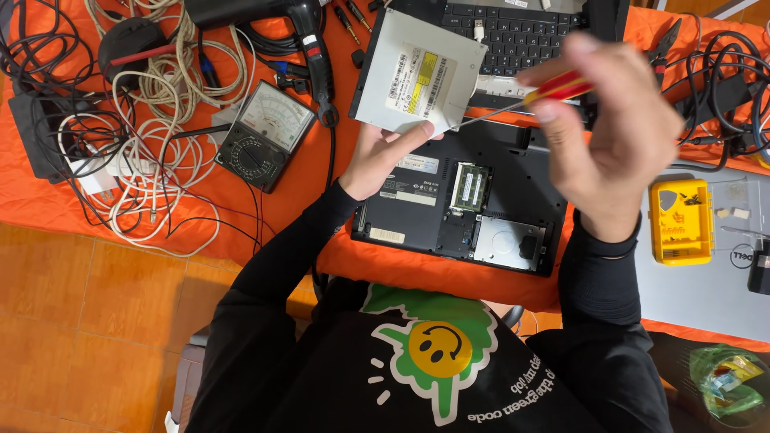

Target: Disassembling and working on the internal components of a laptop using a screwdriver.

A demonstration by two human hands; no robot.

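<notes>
With left hand [377, 160] pinching the optical drive [417, 74] tilted up, its edge faces the tool. Right hand [613, 132] fingers pressed round the screwdriver [529, 98], tip at the drive's near corner, above the opened laptop [461, 196].

Left hand [383, 156] grips the silver optical drive [417, 74] by its lower edge, tilted above the opened black laptop [461, 200]. Right hand [611, 128] pinches a red-handled screwdriver [513, 100], its tip touching the drive's corner. Analog multimeter [265, 135] lies left on the orange table [48, 200].

Right hand [613, 132] blurred — screwdriver [513, 100] tip indistinct.
</notes>
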